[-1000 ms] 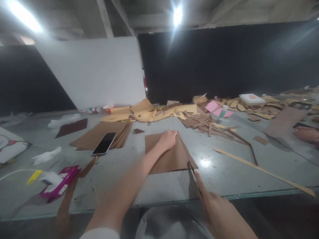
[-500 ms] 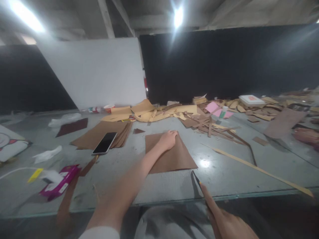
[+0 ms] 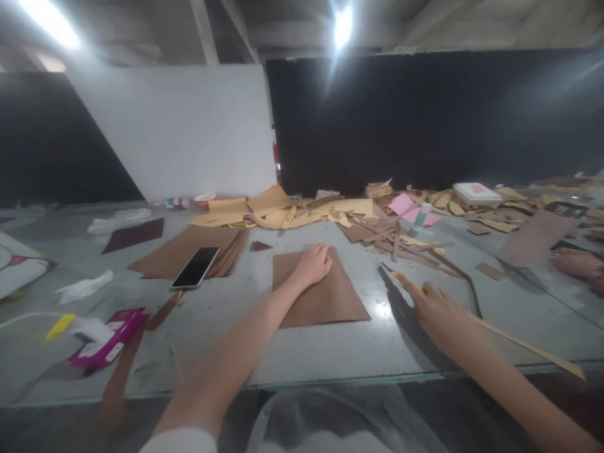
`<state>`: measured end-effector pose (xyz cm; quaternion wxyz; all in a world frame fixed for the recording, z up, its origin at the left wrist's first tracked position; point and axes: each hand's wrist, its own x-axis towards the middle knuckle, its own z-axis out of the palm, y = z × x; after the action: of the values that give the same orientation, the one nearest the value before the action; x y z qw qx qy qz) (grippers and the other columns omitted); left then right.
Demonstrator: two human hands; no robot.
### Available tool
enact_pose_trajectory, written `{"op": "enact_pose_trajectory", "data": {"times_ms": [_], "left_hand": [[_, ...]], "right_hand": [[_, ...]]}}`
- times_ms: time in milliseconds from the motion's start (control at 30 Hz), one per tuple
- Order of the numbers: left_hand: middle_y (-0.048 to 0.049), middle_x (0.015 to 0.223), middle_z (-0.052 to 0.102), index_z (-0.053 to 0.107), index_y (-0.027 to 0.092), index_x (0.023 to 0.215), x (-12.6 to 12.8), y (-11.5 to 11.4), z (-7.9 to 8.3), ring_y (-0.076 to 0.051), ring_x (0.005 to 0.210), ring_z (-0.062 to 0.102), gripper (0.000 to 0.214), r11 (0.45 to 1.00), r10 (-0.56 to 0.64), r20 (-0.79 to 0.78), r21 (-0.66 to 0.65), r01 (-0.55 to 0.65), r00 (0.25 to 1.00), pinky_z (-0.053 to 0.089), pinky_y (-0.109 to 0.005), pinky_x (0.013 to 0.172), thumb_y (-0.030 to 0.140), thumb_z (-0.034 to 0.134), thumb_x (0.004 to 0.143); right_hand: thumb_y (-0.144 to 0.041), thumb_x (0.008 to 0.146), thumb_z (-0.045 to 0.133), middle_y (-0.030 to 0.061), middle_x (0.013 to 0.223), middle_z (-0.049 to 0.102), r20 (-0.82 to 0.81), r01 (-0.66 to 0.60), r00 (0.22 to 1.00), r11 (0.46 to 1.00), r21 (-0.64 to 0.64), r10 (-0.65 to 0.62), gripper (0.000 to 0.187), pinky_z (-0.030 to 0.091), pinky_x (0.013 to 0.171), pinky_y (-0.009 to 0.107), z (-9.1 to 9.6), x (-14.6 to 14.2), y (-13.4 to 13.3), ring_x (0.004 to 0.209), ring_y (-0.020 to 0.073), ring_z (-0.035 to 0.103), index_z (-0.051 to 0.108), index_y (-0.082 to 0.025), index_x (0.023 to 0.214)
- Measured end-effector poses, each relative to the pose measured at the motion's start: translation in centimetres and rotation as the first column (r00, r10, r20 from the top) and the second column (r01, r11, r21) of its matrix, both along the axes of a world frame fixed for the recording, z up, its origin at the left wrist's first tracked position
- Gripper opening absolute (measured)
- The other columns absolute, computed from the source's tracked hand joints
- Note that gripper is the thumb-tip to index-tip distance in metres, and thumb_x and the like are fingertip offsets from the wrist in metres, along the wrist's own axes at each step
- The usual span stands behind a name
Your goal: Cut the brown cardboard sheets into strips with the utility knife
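The flat, brown, four-sided sheet (image 3: 325,305) of paper- or leather-like material lies on the grey, smooth tabletop (image 3: 226,346); it should prove light, bendable and apt to slide, best taken by its bare near corners. It sits directly beneath the curled left hand (image 3: 315,263), which rests on its far part; whether those fingers pinch anything, I cannot tell. Right of the sheet, apart from it, the right hand (image 3: 431,311) grasps a slim, dark-bladed cutting tool (image 3: 387,268).

The person's left arm (image 3: 236,349) rises from lower left, left hand (image 3: 313,263) mid-frame with fingers (image 3: 323,254) bent; the right arm (image 3: 509,380) enters lower right, right hand (image 3: 433,308) gripping, index finger (image 3: 409,288) extended.
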<state>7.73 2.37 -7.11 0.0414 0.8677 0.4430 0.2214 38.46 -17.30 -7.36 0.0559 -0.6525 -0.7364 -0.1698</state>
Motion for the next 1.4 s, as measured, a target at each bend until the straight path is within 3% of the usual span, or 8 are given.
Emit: {"op": "enact_pose_trajectory", "data": {"times_ms": [133,233,333,400,500,667,1033,1400], "left_hand": [[-0.018,0.15,0.066,0.062,0.012,0.145,0.0,0.0,0.0,-0.031,0.143,0.058,0.044,1.0,-0.01,-0.006,0.009,0.01,1.0,0.047,-0.046,0.123,0.024,0.047,0.105],[-0.0171,0.151,0.066,0.063,0.013,0.145,0.0,0.1,-0.2,-0.031,0.144,0.057,0.045,1.0,-0.018,-0.031,0.018,0.019,0.999,0.046,-0.047,0.124,0.025,0.048,0.105],[-0.0164,0.151,0.067,0.064,0.014,0.144,-0.1,0.2,-0.3,-0.031,0.144,0.057,0.044,0.999,-0.026,-0.053,0.032,0.028,0.998,0.045,-0.046,0.124,0.027,0.049,0.105],[-0.0168,0.15,0.067,0.064,0.013,0.144,-0.1,0.2,-0.4,-0.031,0.143,0.057,0.044,0.999,-0.017,-0.064,0.04,0.02,0.998,0.046,-0.046,0.123,0.029,0.05,0.105],[-0.0178,0.15,0.067,0.065,0.012,0.143,0.0,0.2,-0.4,-0.032,0.143,0.058,0.044,0.999,-0.006,-0.074,0.044,0.009,0.997,0.047,-0.046,0.122,0.03,0.051,0.106],[-0.0178,0.15,0.068,0.065,0.012,0.143,0.1,0.3,-0.4,-0.032,0.142,0.058,0.044,0.998,-0.018,-0.082,0.058,0.023,0.996,0.047,-0.047,0.122,0.031,0.05,0.106],[-0.015,0.175,0.045,0.05,0.016,0.164,-0.1,1.2,-0.8,-0.029,0.167,0.033,0.064,0.994,-0.106,-0.147,-0.049,0.1,0.983,0.027,-0.049,0.137,0.051,0.039,0.112],[-0.0108,0.178,0.04,0.042,0.02,0.171,-0.3,1.5,-0.9,-0.025,0.169,0.031,0.066,0.989,-0.137,-0.181,-0.086,0.123,0.974,0.02,-0.047,0.139,0.053,0.033,0.114]], "right_hand": [[-0.019,0.104,0.053,0.0255,0.137,0.063,-0.016,0.014,1.0,0.998,0.064,-0.013,0.051,0.055,0.094,0.052,0.6,-0.9,5.3,0.122,0.0405,0.065,0.06,-0.021,0.155],[-0.02,0.103,0.053,0.0248,0.15,0.059,-0.342,-0.047,0.938,0.999,0.024,0.052,0.045,0.054,0.103,0.054,1.6,-3.5,7.6,0.133,0.0389,0.061,0.065,-0.02,0.146],[-0.023,0.105,0.051,0.0177,0.132,0.07,-0.806,-0.179,0.585,0.954,-0.241,-0.094,0.043,0.06,0.088,0.035,2.8,-6.9,8.5,0.105,0.0238,0.074,0.062,-0.018,0.146],[-0.027,0.104,0.054,0.013,0.112,0.075,-0.89,-0.273,0.324,0.869,-0.413,-0.321,0.042,0.059,0.07,0.028,3.4,-8.9,8.5,0.083,0.0191,0.076,0.06,-0.016,0.144],[-0.031,0.1,0.064,0.0028,0.084,0.072,-0.863,-0.322,0.182,0.8,-0.506,-0.472,0.028,0.045,0.049,0.023,3.9,-10.4,8.3,0.056,0.0134,0.065,0.065,-0.016,0.123],[-0.04,0.102,0.06,-0.0039,0.06,0.059,-0.835,-0.387,0.203,0.741,-0.548,-0.512,0.026,0.028,0.041,0.021,4.1,-10.3,8.9,0.043,0.0086,0.049,0.063,-0.02,0.086],[-0.045,0.103,0.067,-0.0046,0.038,0.046,-0.752,-0.291,0.558,0.766,-0.573,-0.351,0.053,0.025,0.039,0.024,3.3,-11.0,11.7,0.033,0.0086,0.038,0.053,-0.021,0.058],[-0.05,0.104,0.063,-0.0043,0.037,0.046,-0.78,-0.35,0.552,0.767,-0.538,-0.295,0.058,0.028,0.039,0.022,3.6,-10.7,11.1,0.033,0.0086,0.04,0.05,-0.023,0.055]]}}
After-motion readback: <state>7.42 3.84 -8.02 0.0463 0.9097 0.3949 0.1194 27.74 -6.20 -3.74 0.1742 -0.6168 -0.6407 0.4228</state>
